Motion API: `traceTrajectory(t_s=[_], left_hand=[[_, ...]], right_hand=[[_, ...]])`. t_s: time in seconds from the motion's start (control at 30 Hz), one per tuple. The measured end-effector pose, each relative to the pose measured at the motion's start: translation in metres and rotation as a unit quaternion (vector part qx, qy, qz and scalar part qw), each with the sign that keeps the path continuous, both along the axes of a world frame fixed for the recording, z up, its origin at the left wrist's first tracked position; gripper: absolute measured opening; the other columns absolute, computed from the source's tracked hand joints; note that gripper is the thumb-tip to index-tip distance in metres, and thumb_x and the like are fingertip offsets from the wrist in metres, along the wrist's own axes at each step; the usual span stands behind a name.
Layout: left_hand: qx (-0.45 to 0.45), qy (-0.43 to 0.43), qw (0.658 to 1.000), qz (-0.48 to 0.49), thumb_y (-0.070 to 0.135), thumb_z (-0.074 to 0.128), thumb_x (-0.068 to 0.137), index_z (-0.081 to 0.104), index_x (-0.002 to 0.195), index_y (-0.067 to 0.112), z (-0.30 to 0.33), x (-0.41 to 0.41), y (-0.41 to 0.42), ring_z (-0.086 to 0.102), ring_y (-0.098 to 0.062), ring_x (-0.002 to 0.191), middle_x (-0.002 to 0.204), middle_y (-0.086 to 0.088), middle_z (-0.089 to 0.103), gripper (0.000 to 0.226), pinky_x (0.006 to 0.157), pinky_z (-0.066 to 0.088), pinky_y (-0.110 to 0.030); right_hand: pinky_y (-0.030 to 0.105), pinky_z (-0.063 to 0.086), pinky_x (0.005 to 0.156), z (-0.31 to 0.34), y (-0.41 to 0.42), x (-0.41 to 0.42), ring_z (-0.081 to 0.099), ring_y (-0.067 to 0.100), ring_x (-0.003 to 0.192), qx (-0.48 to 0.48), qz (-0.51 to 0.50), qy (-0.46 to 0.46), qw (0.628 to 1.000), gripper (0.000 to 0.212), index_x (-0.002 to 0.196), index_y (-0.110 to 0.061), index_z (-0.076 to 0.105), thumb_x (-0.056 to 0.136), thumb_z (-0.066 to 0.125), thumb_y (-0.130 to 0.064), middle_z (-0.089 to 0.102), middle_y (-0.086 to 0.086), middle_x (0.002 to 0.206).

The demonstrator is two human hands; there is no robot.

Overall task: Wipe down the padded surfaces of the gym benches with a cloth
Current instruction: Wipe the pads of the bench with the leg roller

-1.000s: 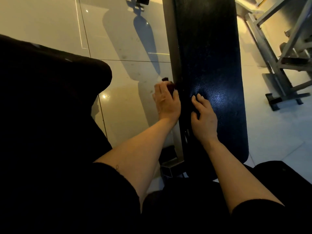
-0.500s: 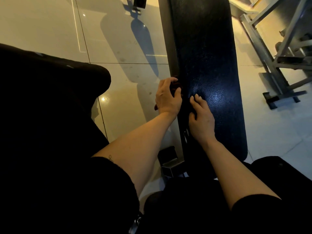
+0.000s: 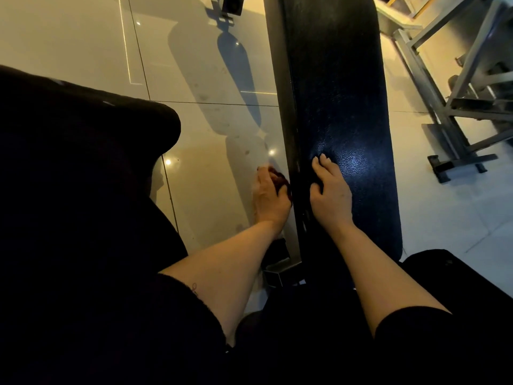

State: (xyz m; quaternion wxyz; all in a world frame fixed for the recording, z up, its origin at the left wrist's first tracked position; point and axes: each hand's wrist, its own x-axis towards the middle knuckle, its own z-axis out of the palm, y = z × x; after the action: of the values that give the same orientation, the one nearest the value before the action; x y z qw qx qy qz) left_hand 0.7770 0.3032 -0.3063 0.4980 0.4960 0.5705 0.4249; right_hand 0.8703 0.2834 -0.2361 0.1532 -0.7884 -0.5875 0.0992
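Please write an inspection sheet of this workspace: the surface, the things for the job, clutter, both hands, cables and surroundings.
Surface: black bench pad, long, running away from the person; glossy highlight near the right hand.
Job's things: dark red cloth, bunched, at the left side edge of the pad.
Clutter: nothing seen.
Grippers: left hand grips the cloth against the pad's side; right hand rests on top of the pad, fingers slightly bent.
Cables: nothing seen.
Surroundings: shiny tiled floor; grey metal frame to the right; another dark pad to the left.
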Motion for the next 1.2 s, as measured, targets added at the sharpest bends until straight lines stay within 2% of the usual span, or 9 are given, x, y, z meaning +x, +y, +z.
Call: traceTrajectory(t_s=[0.07,0.13,0.23,0.37,0.53,0.73,0.93,1.07,1.2], left_hand=[[0.005,-0.033,0.998,0.049,0.007,0.062,0.087,0.045,0.134,0.007,0.023,0.005,0.027,0.044,-0.015,0.108,0.126,-0.013,0.045,0.050,0.090,0.031,-0.015],[0.020,-0.055,0.997,0.049,0.011,0.064,0.087,0.053,0.128,0.007,0.035,0.009,0.048,0.041,-0.012,0.105,0.126,-0.013,0.043,0.042,0.095,0.034,-0.017],[0.029,-0.043,0.998,0.035,0.011,0.064,0.086,0.060,0.111,0.007,0.027,0.015,0.044,0.053,-0.021,0.103,0.113,-0.012,0.058,0.026,0.090,0.038,-0.023],[-0.005,0.004,1.000,0.007,0.013,0.061,0.088,0.059,0.106,0.008,0.004,0.021,0.022,0.057,-0.025,0.098,0.105,-0.011,0.061,0.019,0.077,0.035,-0.020],[0.014,-0.028,0.996,0.080,0.011,0.062,0.088,0.057,0.105,0.006,0.021,0.022,0.035,0.055,-0.026,0.098,0.105,-0.013,0.060,0.019,0.084,0.039,-0.027],[-0.011,0.018,1.000,0.014,0.014,0.061,0.089,0.057,0.110,0.006,0.002,0.026,0.014,0.055,-0.027,0.101,0.110,-0.013,0.059,0.022,0.079,0.037,-0.023],[0.030,0.009,0.998,0.059,0.010,0.061,0.088,0.056,0.108,0.004,0.016,0.025,0.028,0.053,-0.026,0.100,0.108,-0.014,0.058,0.022,0.084,0.037,-0.025],[-0.057,0.038,0.998,0.010,0.012,0.059,0.089,0.057,0.103,0.007,-0.004,0.023,0.023,0.055,-0.030,0.101,0.109,-0.014,0.058,0.014,0.083,0.045,-0.035],[0.003,0.017,0.995,0.102,0.012,0.058,0.090,0.056,0.108,0.003,0.008,0.025,0.019,0.052,-0.027,0.099,0.109,-0.016,0.057,0.020,0.081,0.039,-0.028]], right_hand=[[0.033,0.024,0.114,-0.001,-0.001,0.001,0.023,0.015,0.145,0.006,0.000,-0.001,1.000,0.054,0.144,-0.013,0.043,0.092,0.046,0.002,0.032,0.001,0.156],[0.030,0.024,0.113,-0.002,-0.001,0.003,0.023,0.014,0.145,0.006,0.002,0.000,1.000,0.055,0.144,-0.014,0.043,0.092,0.046,0.003,0.031,0.001,0.156],[0.029,0.024,0.113,-0.003,-0.001,0.005,0.023,0.015,0.145,0.005,0.006,0.000,1.000,0.055,0.144,-0.014,0.043,0.092,0.046,0.002,0.031,0.001,0.156],[0.031,0.024,0.113,-0.004,-0.001,0.004,0.023,0.016,0.145,0.018,0.005,-0.004,1.000,0.054,0.144,-0.012,0.044,0.091,0.047,0.001,0.033,0.002,0.155],[0.028,0.023,0.112,-0.004,0.000,0.005,0.022,0.015,0.146,0.013,0.009,0.001,1.000,0.055,0.145,-0.013,0.042,0.092,0.046,0.002,0.032,0.002,0.156],[0.033,0.024,0.114,-0.004,-0.002,0.005,0.021,0.016,0.146,0.011,0.012,-0.001,1.000,0.053,0.145,-0.012,0.042,0.093,0.046,0.000,0.031,0.003,0.156],[0.030,0.023,0.113,-0.005,-0.001,0.006,0.021,0.017,0.146,0.011,0.018,-0.005,1.000,0.054,0.145,-0.012,0.041,0.093,0.045,0.000,0.030,0.004,0.156],[0.034,0.025,0.115,-0.005,-0.002,0.006,0.021,0.017,0.146,0.009,0.019,-0.006,1.000,0.054,0.146,-0.012,0.040,0.094,0.045,-0.001,0.030,0.003,0.157],[0.030,0.023,0.114,-0.005,-0.001,0.005,0.020,0.017,0.146,0.017,0.020,-0.002,1.000,0.054,0.145,-0.011,0.041,0.093,0.044,0.001,0.030,0.004,0.156]])
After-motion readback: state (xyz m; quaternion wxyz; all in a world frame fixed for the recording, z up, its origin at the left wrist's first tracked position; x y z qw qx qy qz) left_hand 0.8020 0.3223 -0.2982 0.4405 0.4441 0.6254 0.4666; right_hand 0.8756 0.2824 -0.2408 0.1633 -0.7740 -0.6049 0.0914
